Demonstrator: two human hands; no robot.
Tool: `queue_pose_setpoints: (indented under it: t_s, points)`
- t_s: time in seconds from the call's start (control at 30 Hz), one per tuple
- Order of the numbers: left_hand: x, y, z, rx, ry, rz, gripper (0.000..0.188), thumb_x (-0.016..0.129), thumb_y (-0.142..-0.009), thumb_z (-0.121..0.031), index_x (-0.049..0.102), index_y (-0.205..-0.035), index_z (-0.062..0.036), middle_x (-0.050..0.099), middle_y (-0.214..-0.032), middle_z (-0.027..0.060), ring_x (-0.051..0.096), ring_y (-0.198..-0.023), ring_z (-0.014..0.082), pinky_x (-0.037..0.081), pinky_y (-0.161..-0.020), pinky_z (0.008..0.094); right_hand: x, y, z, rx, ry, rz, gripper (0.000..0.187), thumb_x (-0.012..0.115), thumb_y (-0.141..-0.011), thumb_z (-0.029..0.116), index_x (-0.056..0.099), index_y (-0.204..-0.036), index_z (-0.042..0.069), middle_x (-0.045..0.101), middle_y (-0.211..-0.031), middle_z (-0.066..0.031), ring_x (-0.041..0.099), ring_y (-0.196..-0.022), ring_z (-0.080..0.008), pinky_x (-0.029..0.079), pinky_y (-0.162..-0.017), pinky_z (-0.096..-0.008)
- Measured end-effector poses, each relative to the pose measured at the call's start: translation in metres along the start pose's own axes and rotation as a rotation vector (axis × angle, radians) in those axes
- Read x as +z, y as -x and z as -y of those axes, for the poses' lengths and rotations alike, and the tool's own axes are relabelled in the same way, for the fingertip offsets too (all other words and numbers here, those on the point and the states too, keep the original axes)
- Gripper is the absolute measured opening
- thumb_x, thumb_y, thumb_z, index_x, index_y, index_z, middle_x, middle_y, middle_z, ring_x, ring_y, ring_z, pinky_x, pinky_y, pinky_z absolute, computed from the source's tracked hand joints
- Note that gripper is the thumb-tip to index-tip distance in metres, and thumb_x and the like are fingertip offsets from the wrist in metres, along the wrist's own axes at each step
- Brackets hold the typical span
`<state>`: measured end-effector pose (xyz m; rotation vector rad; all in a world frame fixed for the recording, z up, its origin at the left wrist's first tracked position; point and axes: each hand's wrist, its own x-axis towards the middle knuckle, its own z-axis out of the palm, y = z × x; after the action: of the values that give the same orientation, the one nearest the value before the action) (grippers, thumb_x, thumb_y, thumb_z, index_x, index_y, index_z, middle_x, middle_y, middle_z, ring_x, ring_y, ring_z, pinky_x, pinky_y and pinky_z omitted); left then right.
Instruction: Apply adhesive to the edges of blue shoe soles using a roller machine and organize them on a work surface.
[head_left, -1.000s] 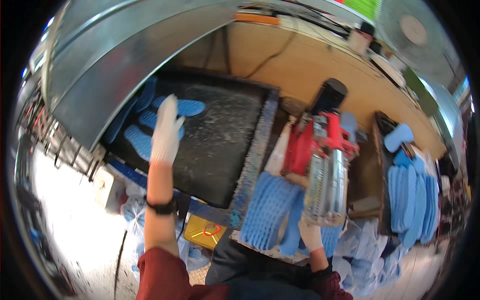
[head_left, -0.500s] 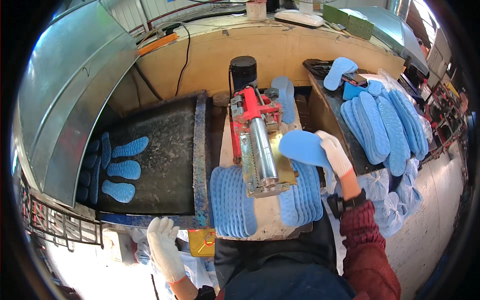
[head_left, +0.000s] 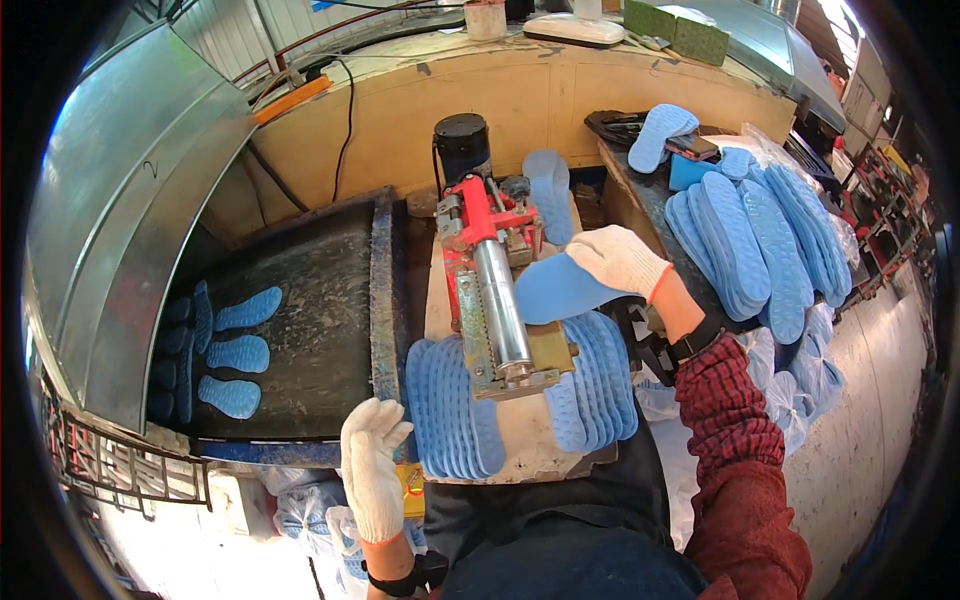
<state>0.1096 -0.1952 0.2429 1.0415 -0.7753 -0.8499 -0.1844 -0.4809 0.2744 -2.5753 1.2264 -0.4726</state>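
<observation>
At the far left, under the curved metal hood [head_left: 130, 210], three blue insoles [head_left: 238, 352] lie flat on the dark conveyor belt [head_left: 320, 310], with more standing on edge just behind them, partly in shadow. If the belt carries them crookedly, they could bunch against the hood's edge; that is only a judgement from how close together they lie.

Nearer the middle, the left hand [head_left: 372, 480], in a white glove, hangs with its fingers loosely together and slightly curled, holding nothing, close to the near corner of the belt frame and just beside the left stack of insoles [head_left: 450, 405] fanned out on the bench. A careless sweep of that hand could knock the fan askew or push a few off the front edge.

In the middle stands the red roller machine [head_left: 490, 280], its steel roller running toward the person and a black motor [head_left: 462, 145] behind it. The right hand [head_left: 625, 262], also gloved, grips one blue insole [head_left: 560, 288] by its end, fingers closed over it, and holds its free end right at the roller. The main risk sits here: glove fabric so near a turning roller could be drawn in, or the insole could enter slanted and come out unevenly treated.

To the right, another fan of insoles [head_left: 600, 380] lies under that forearm, and a large pile [head_left: 750, 240] rests on the side table, where a sleeve could drag some down.
</observation>
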Motion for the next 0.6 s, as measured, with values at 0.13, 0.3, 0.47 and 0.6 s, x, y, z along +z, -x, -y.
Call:
queue_pose_setpoints:
  t_s: [0.13, 0.3, 0.47, 0.6]
  points:
    - [0.010, -0.002, 0.006, -0.047, 0.031, 0.024, 0.048, 0.046, -0.103, -0.036, 0.049, -0.133, 0.0021, 0.060, -0.124, 0.0169, 0.059, -0.117, 0.0268, 0.047, -0.098, 0.0415, 0.017, -0.011, 0.013, -0.180, 0.028, -0.018, 0.037, 0.041, -0.097, 0.039, 0.065, -0.095, 0.011, 0.067, -0.087, -0.0180, 0.063, -0.088, -0.0398, 0.049, -0.078, -0.0497]
    - [0.021, -0.026, 0.007, 0.029, 0.068, 0.056, 0.050, 0.043, -0.104, -0.036, 0.046, -0.138, 0.0010, 0.055, -0.133, 0.0176, 0.053, -0.125, 0.0281, 0.042, -0.105, 0.0431, 0.040, -0.020, 0.028, -0.230, 0.055, -0.155, 0.028, 0.047, -0.096, 0.034, 0.059, -0.094, 0.009, 0.066, -0.078, -0.0194, 0.064, -0.077, -0.0408, 0.050, -0.070, -0.0510]
    - [0.049, -0.090, 0.025, 0.276, -0.208, 0.234, 0.051, 0.039, -0.104, -0.029, 0.036, -0.146, 0.0012, 0.039, -0.149, 0.0181, 0.037, -0.140, 0.0283, 0.027, -0.117, 0.0404, 0.049, 0.003, 0.025, 0.168, -0.069, -0.532, 0.026, 0.052, -0.096, 0.034, 0.056, -0.096, 0.009, 0.065, -0.073, -0.0203, 0.065, -0.073, -0.0410, 0.051, -0.067, -0.0501]
    - [0.071, -0.115, 0.051, 0.442, -0.547, 0.386, 0.050, 0.037, -0.105, -0.027, 0.035, -0.148, -0.0001, 0.036, -0.151, 0.0190, 0.035, -0.140, 0.0289, 0.024, -0.116, 0.0356, 0.056, 0.041, 0.010, -0.009, 0.150, -0.764, 0.009, 0.052, -0.092, 0.009, 0.057, -0.097, 0.004, 0.058, -0.088, -0.0138, 0.062, -0.065, -0.0307, 0.050, -0.061, -0.0414]
